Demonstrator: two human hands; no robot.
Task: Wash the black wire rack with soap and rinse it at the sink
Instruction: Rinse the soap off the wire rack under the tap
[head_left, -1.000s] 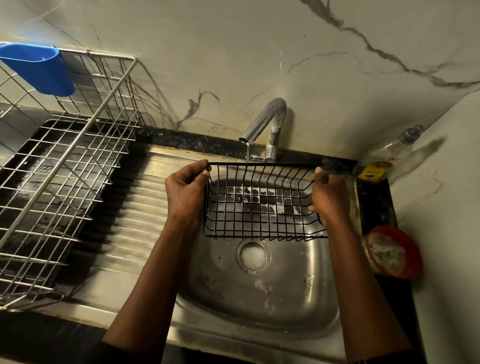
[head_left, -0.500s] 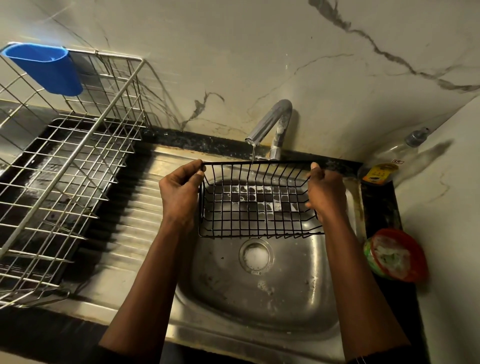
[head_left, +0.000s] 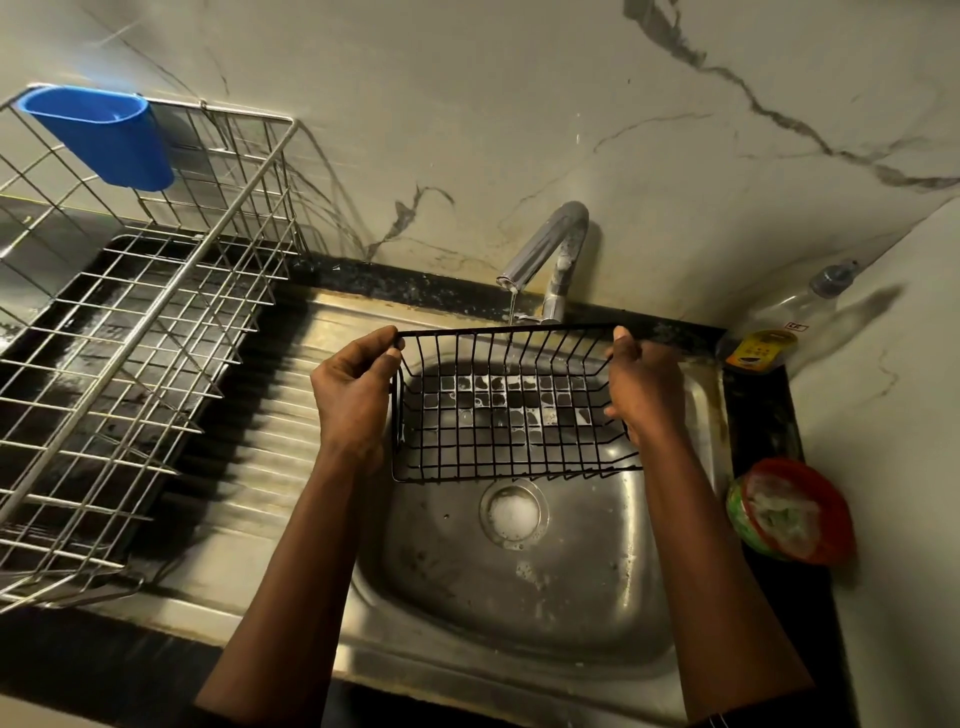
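**Rack held under a thin stream over the sink**

The black wire rack (head_left: 514, 410) is held in the air above the sink (head_left: 519, 603), just beyond the drain (head_left: 513, 513), with its open side turned up and toward the viewer. Its left end is gripped by the left hand (head_left: 353, 395), the thumb and fingers being curled round the top rim at the corner. Its right end is gripped by the right hand (head_left: 644, 389), whose thumb is laid over the far rim while the fingers are wrapped round the side wires.

A thin stream of water (head_left: 511, 306) is let down from the tap (head_left: 550, 244) past the far rim into the rack. White suds are seen in many squares of the rack's mesh floor, and foam is gathered in the drain and scattered on the basin.

A silver dish rack (head_left: 130, 338) is set on the left, beside the ribbed drainboard (head_left: 280, 415), and a blue cup (head_left: 104, 135) is hung at its far corner. A clear bottle (head_left: 789, 317) is leaned into the far right corner, and a red-rimmed tub (head_left: 789, 512) is placed nearer on the right ledge.
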